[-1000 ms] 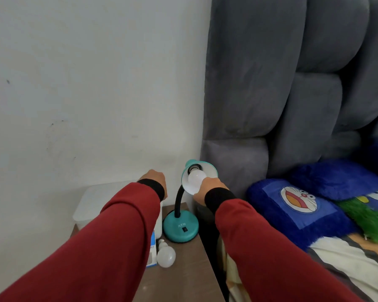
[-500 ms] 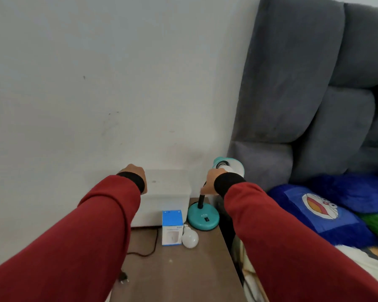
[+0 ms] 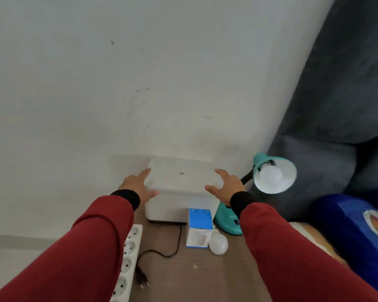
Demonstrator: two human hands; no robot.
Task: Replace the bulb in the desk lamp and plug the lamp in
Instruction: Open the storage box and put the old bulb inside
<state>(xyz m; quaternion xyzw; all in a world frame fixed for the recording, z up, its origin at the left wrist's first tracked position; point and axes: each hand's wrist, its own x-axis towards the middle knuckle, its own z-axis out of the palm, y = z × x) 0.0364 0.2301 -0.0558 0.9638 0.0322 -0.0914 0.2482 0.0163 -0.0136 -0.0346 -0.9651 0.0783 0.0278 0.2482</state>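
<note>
power strip left desk edge, plug lying loose | left hand spread, empty, at white box | right hand now off lamp, spread, empty | spare bulb on desk | bulb seated in teal desk lamp | plugging remains

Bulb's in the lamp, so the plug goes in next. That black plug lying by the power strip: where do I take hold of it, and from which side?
Pinch the black plug by its body, coming from above. It lies flat on the table with its pins toward you, so stay behind them, where the cord enters. The power strip lies just left of it, so the left hand looks nearer.
</note>
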